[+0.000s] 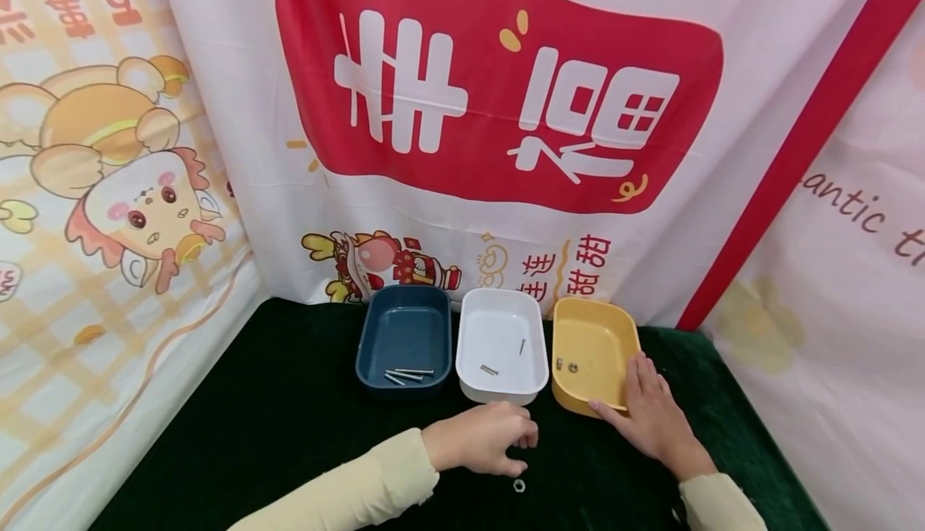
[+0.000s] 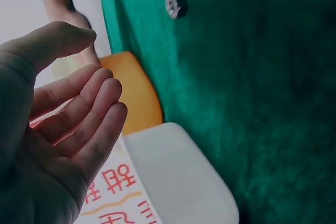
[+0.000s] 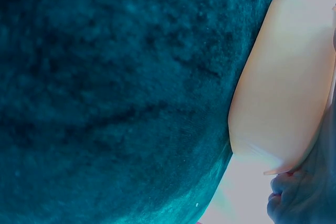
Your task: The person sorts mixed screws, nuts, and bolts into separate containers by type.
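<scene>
My left hand (image 1: 482, 438) hovers over the dark green cloth in front of the white box (image 1: 499, 394), fingers loosely bent and nothing between them. Just below its fingertips a hex nut (image 1: 519, 485) lies on the cloth. The same nut (image 2: 173, 6) shows in the left wrist view, apart from the thumb and fingers. My right hand (image 1: 656, 414) rests on the near right corner of the yellow box (image 1: 603, 314), thumb at the front rim and fingers along the right side. Inside that box lie two small nuts (image 1: 573, 368).
Left of the white box stands a blue box (image 1: 405, 318) with several long screws (image 1: 409, 372) in it. Two smaller screws (image 1: 489, 369) lie in the white box. Behind the row hangs a printed white curtain (image 1: 499, 230), with more printed cloth at both sides.
</scene>
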`<move>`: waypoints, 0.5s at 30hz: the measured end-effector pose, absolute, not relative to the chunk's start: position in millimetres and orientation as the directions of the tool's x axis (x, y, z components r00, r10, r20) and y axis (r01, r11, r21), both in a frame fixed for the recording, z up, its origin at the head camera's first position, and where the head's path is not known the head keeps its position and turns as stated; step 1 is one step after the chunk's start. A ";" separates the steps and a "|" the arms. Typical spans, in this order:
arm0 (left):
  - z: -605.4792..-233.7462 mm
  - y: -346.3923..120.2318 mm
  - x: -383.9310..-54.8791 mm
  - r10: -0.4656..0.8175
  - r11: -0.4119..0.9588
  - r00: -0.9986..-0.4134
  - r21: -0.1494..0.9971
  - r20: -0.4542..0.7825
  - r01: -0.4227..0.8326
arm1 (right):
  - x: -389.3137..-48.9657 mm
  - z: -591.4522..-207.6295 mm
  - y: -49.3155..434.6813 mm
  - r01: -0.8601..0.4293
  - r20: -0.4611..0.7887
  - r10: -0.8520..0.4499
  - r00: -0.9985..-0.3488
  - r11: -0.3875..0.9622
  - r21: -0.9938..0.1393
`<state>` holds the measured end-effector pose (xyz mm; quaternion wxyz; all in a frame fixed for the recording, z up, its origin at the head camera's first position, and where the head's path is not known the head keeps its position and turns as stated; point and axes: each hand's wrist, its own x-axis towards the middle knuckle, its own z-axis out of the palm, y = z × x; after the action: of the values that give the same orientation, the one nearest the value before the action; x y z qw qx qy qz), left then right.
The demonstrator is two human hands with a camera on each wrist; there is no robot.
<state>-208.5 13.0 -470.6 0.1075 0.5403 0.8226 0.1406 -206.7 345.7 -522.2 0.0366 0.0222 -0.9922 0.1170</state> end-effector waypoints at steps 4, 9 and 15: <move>-479.1 14.0 -204.5 0.914 0.398 -0.398 0.381 -0.083 0.835 | -206.4 -520.4 345.3 -0.051 0.074 -0.035 -0.997 0.972 -0.230; -489.4 14.8 -201.3 0.913 0.405 -0.388 0.385 -0.125 0.829 | -205.7 -520.8 344.9 -0.048 0.070 -0.033 -0.997 0.972 -0.231; -499.3 16.3 -199.2 0.910 0.415 -0.382 0.393 -0.161 0.821 | -205.7 -521.5 345.4 -0.053 0.082 -0.036 -0.996 0.974 -0.222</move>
<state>-199.2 16.3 -499.3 0.1779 0.5264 0.8220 0.1249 -205.7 345.4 -521.5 0.0390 0.0223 -0.9926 0.1127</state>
